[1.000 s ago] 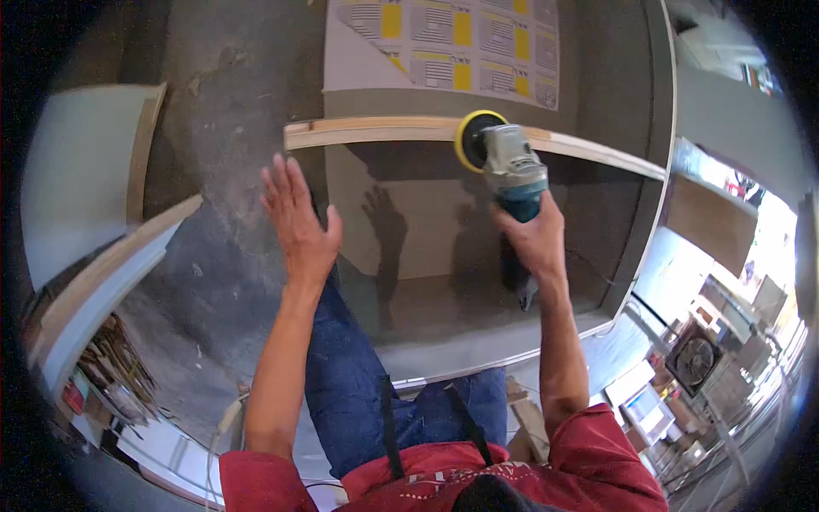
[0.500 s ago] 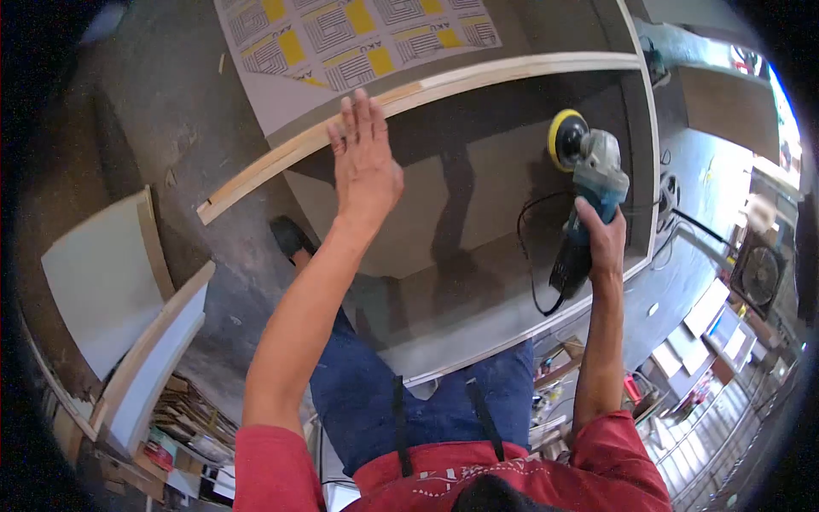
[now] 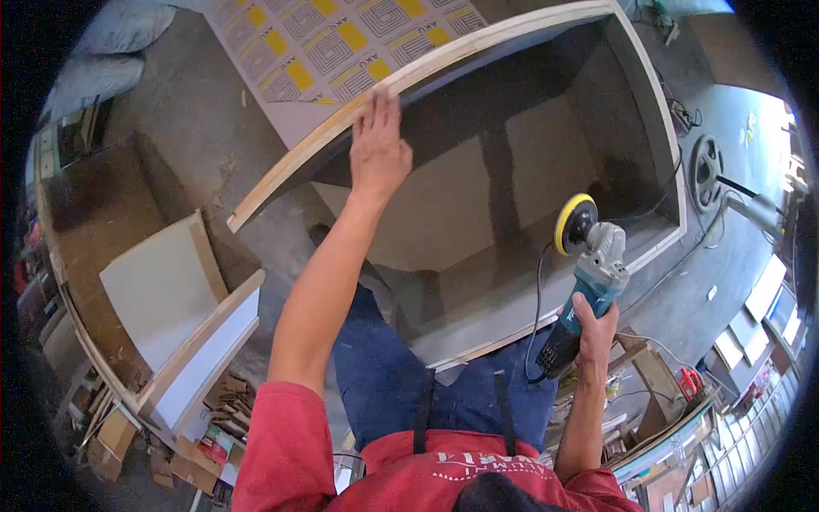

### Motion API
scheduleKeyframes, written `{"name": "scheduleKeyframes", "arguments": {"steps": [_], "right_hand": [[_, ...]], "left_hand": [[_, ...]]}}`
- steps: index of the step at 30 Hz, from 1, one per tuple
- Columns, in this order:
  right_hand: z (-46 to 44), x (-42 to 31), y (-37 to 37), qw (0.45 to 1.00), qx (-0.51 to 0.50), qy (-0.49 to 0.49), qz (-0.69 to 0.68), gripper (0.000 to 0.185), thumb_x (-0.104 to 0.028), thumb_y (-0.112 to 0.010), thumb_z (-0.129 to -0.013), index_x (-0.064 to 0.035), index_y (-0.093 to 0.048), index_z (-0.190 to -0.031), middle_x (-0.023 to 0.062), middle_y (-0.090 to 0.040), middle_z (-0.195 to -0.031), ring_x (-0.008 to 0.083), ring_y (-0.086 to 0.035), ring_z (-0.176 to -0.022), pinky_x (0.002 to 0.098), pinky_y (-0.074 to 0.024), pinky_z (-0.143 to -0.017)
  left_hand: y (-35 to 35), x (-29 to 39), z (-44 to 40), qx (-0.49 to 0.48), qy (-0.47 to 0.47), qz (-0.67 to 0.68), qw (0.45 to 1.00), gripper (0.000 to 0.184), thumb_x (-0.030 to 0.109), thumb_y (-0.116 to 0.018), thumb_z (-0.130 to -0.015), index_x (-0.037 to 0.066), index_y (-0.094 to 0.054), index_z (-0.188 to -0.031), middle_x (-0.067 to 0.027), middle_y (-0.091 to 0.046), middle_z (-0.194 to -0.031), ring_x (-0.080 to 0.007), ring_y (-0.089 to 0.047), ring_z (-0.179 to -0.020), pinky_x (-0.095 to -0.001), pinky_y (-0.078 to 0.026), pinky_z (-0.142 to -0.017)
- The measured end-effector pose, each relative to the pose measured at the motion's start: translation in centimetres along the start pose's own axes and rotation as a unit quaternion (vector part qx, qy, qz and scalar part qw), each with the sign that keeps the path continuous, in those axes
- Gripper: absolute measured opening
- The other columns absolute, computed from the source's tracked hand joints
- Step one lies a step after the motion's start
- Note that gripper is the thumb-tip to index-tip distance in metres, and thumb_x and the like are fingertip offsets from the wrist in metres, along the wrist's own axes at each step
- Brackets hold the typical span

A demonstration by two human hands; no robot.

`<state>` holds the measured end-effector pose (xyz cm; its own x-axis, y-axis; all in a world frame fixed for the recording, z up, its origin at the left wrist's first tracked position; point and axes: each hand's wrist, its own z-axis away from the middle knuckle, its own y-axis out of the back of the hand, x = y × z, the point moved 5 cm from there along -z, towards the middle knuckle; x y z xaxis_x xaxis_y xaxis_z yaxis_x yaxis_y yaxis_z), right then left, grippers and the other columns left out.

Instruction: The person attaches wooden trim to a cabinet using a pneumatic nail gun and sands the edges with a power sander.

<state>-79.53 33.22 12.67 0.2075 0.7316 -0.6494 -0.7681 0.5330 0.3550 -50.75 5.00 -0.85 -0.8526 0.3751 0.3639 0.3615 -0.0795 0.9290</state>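
Observation:
My right hand (image 3: 597,328) is wrapped around the body of a teal angle grinder (image 3: 600,277), which carries a round yellow-rimmed backing pad (image 3: 573,224). The pad faces left, held over the lower right of a large open wooden cabinet box (image 3: 563,128). My left hand (image 3: 380,149) is open, with fingers stretched out and their tips on the pale wooden edge (image 3: 328,132) along the box's far side. Nothing is gripped in it. A dark power cord (image 3: 537,307) hangs in a loop beside the grinder.
A printed sheet with yellow blocks (image 3: 341,43) lies beyond the box. White-faced panels (image 3: 166,290) stand at left, with scrap wood (image 3: 235,405) below. A black wheel-like object (image 3: 706,173) and a cable lie on the floor at right. A cluttered bench (image 3: 665,444) is at lower right.
My right hand has brought the grinder lower and nearer my body. My left hand still rests on the wooden edge, its fingers slightly closer together. The camera view has shifted.

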Motion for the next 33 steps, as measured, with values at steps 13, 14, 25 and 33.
{"name": "scheduleKeyframes", "arguments": {"steps": [13, 14, 25, 33], "right_hand": [[12.3, 1.8, -0.5, 0.996, -0.002, 0.022, -0.089, 0.040, -0.011, -0.075, -0.081, 0.0017, -0.055, -0.113, 0.0095, -0.064, -0.086, 0.0226, -0.067, -0.063, 0.0348, -0.0564, -0.060], [13.5, 2.6, -0.2, 0.993, -0.005, 0.035, -0.110, 0.041, -0.010, -0.076, -0.081, 0.0014, -0.056, -0.115, 0.0088, -0.065, -0.088, 0.0215, -0.067, -0.065, 0.0346, -0.0568, -0.060], [16.8, 1.3, 7.0, 0.967, -0.066, 0.157, -0.187, 0.037, -0.013, -0.079, -0.079, -0.0006, -0.064, -0.109, 0.0032, -0.067, -0.096, 0.0121, -0.062, -0.083, 0.0297, -0.0512, -0.076], [18.6, -0.1, 20.5, 0.949, -0.098, 0.184, -0.235, 0.035, -0.012, -0.073, -0.083, 0.0000, -0.057, -0.112, 0.0065, -0.063, -0.082, 0.0170, -0.065, -0.064, 0.0314, -0.0544, -0.060]], "left_hand": [[8.7, -19.4, 20.3, 0.003, 0.296, -0.131, 0.946, 0.086, 0.012, -0.065, -0.072, -0.002, -0.030, -0.149, -0.0201, -0.024, -0.159, -0.0369, -0.023, -0.147, -0.0522, -0.025, -0.117], [9.6, -20.2, 21.0, -0.035, 0.323, -0.122, 0.938, 0.085, 0.014, -0.066, -0.072, -0.002, -0.032, -0.148, -0.0203, -0.027, -0.158, -0.0376, -0.025, -0.146, -0.0514, -0.026, -0.116], [19.0, -17.2, 62.3, -0.387, 0.029, -0.286, 0.876, 0.014, 0.021, -0.062, -0.076, 0.010, -0.070, -0.071, -0.0136, -0.069, -0.075, -0.0298, -0.068, -0.069, -0.0472, -0.052, -0.061], [20.1, 3.0, 72.9, -0.294, 0.376, 0.322, 0.818, 0.032, 0.021, -0.057, -0.091, 0.000, -0.066, -0.114, -0.0063, -0.069, -0.093, -0.0235, -0.064, -0.080, -0.0399, -0.052, -0.070]]}}
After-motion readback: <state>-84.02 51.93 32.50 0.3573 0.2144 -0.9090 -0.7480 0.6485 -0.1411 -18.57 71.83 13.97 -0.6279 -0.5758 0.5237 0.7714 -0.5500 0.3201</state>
